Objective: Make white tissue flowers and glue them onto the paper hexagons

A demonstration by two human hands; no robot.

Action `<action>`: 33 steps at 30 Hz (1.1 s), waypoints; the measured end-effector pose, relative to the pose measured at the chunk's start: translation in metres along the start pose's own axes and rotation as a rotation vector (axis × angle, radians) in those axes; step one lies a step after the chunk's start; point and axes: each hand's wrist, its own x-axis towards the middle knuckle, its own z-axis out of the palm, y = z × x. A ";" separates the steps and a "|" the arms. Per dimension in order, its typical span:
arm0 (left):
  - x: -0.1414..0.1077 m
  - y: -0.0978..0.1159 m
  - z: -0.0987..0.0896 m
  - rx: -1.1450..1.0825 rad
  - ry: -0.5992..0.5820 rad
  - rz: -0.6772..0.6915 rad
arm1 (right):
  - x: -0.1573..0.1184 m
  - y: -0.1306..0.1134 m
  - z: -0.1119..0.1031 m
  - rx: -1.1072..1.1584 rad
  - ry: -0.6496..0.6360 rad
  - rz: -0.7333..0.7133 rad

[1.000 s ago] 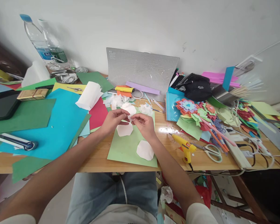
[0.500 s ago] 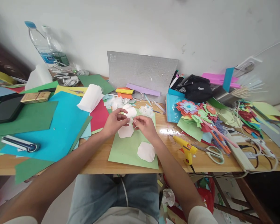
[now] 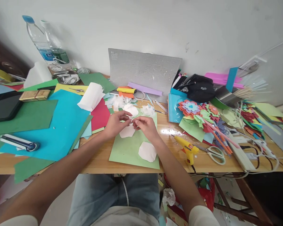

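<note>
My left hand (image 3: 117,124) and my right hand (image 3: 145,126) meet fingertip to fingertip over a light green sheet of paper (image 3: 124,151). Both are closed in a pinch on a small white piece of paper (image 3: 131,120), mostly covered by the fingers. Just below them lies a cut white paper piece (image 3: 127,132). Another rounded white paper piece (image 3: 147,152) rests at the sheet's lower right. Beyond my fingertips are a further white piece (image 3: 131,110) and crumpled white paper scraps (image 3: 118,102).
A yellow glue gun (image 3: 187,148) and scissors (image 3: 216,155) lie right of the sheet. To the left are a blue paper sheet (image 3: 61,119), a stapler (image 3: 19,143) and a white paper roll (image 3: 91,96). Paper flowers (image 3: 191,107) sit at the right; a grey cutting mat (image 3: 143,69) leans on the wall.
Both hands stay in nearly the same place, still pinching the white paper, with the fingertips slightly shifted. The camera view has tilted a little.
</note>
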 end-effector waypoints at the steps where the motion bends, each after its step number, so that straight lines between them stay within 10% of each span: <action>1: 0.000 0.000 0.000 -0.004 0.000 -0.001 | 0.000 0.000 0.000 -0.021 0.007 -0.013; 33: -0.002 -0.001 0.008 -0.097 -0.069 0.009 | 0.002 0.005 -0.003 -0.195 0.135 -0.154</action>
